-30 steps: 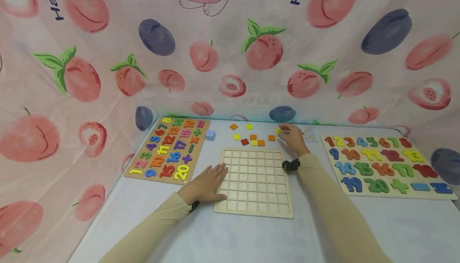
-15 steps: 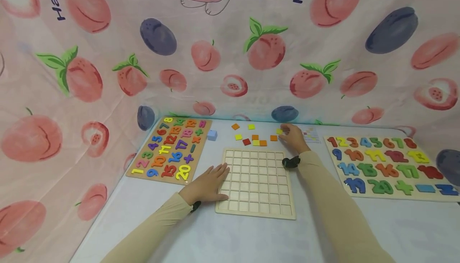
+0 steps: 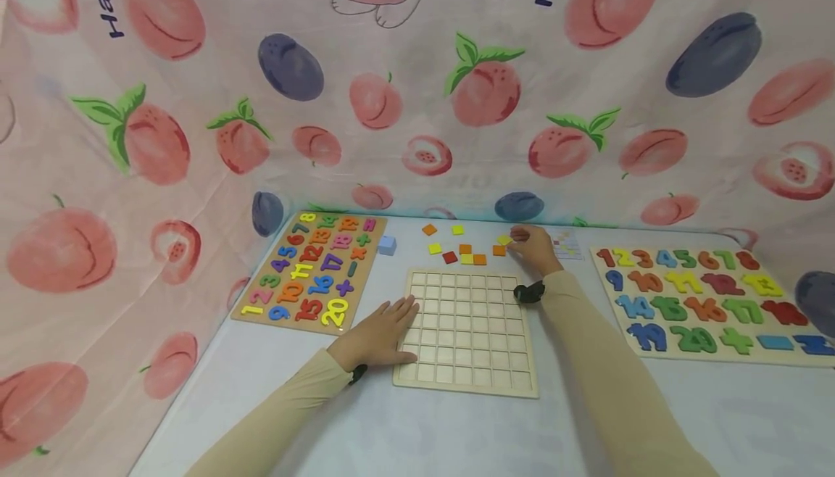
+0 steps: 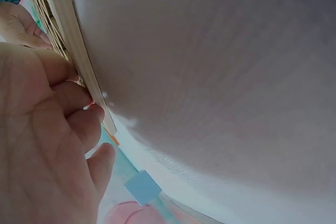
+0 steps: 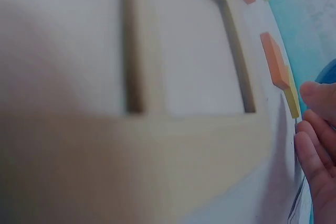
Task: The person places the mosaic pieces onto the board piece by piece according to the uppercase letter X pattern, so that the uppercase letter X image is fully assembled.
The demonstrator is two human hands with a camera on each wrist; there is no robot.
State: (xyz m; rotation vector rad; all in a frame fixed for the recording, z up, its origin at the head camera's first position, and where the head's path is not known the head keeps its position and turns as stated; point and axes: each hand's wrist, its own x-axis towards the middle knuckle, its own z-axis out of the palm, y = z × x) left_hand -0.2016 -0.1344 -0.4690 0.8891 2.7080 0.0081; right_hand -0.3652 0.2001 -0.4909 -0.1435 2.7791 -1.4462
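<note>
A pale wooden grid board (image 3: 464, 333) lies flat in the middle of the table. My left hand (image 3: 377, 335) rests over its left edge with fingers spread; in the left wrist view, the fingertips lie along the board's side (image 4: 89, 72). Past the board's far right corner, my right hand (image 3: 533, 248) reaches to a yellow tile (image 3: 504, 241), which lies against an orange tile (image 3: 499, 251). In the right wrist view, the thumb and fingers stand apart beside the yellow tile (image 5: 292, 97), with nothing pinched between them. Other loose tiles in red (image 3: 450, 257), orange and yellow lie nearby.
At the left stands a number board (image 3: 349, 303) with coloured numerals; another number board (image 3: 620, 317) lies at the right. A small blue block (image 3: 387, 245) sits near the left one. Behind my right hand lies a printed sheet (image 3: 569, 243). Patterned cloth (image 3: 404, 100) hangs behind.
The yellow tile at my right fingertips has shifted slightly left, up to the orange tile, and the fingers have drawn off it. My left hand stays on the board.
</note>
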